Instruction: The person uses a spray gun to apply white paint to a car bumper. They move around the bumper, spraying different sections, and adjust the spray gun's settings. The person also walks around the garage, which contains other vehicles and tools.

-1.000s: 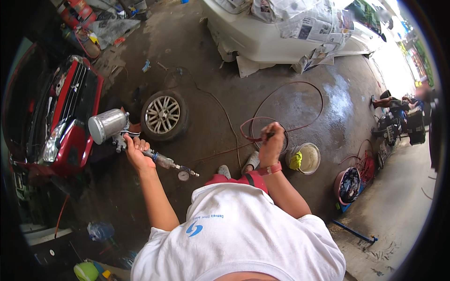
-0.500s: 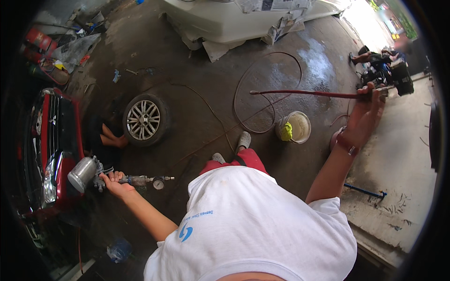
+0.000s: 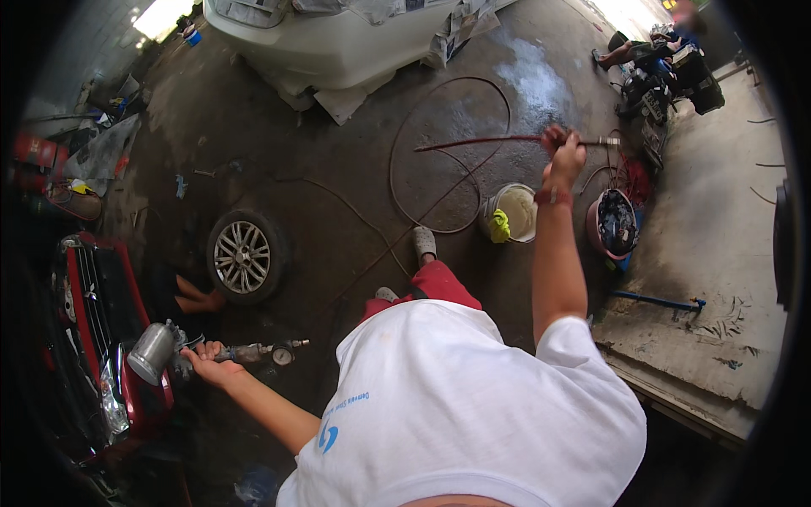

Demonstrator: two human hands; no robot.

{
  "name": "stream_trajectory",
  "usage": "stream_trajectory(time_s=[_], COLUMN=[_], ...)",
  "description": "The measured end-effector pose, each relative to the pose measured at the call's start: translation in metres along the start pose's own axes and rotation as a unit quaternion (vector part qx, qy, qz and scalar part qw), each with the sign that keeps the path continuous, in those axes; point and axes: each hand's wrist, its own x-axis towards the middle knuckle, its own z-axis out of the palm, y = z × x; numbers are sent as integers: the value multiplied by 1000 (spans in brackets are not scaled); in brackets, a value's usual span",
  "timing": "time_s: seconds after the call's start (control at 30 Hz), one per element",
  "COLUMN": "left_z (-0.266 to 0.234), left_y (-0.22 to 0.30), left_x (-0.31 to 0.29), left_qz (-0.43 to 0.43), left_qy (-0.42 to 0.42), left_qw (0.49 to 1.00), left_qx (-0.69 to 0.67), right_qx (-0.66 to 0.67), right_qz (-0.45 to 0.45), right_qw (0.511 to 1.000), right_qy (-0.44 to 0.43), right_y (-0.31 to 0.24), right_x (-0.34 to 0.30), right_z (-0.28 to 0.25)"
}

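Note:
My left hand (image 3: 209, 363) is closed around a spray gun (image 3: 154, 355) with a silver metal cup. A filter and a small round pressure gauge (image 3: 281, 356) hang off its inlet, which points right. Up and to the right, my right hand (image 3: 564, 159) grips a reddish air hose (image 3: 486, 142) close to its end. A metal coupling (image 3: 604, 141) sticks out to the right of that fist. The hose's free stretch runs left from the hand, and gun and coupling are far apart.
A red car front (image 3: 101, 313) stands at left, beside a wheel (image 3: 245, 256) and another person's bare legs (image 3: 198, 296). A white bucket (image 3: 515, 215) with a yellow-green cloth, a pink basin (image 3: 615, 224) and coiled hose lie ahead. Beyond is a paper-masked white car (image 3: 312, 51).
My right hand has swung inward to the left with the hose, its fingers now closed, and the coupling shows clearly. The left hand still holds the spray gun. The whole view has shifted.

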Motion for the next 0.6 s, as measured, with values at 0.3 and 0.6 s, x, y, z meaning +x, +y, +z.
stream_trajectory(time_s=[0.3, 0.6], left_z=[71, 132], left_y=[-25, -54], left_x=[-43, -101], left_qz=[9, -14], left_qy=[23, 7], left_qw=[1000, 997], left_qx=[12, 73], right_qx=[-290, -764], right_qz=[-57, 504], right_qw=[952, 20], right_qy=[-79, -402], right_y=[24, 289], right_x=[195, -87], right_z=[-45, -286])
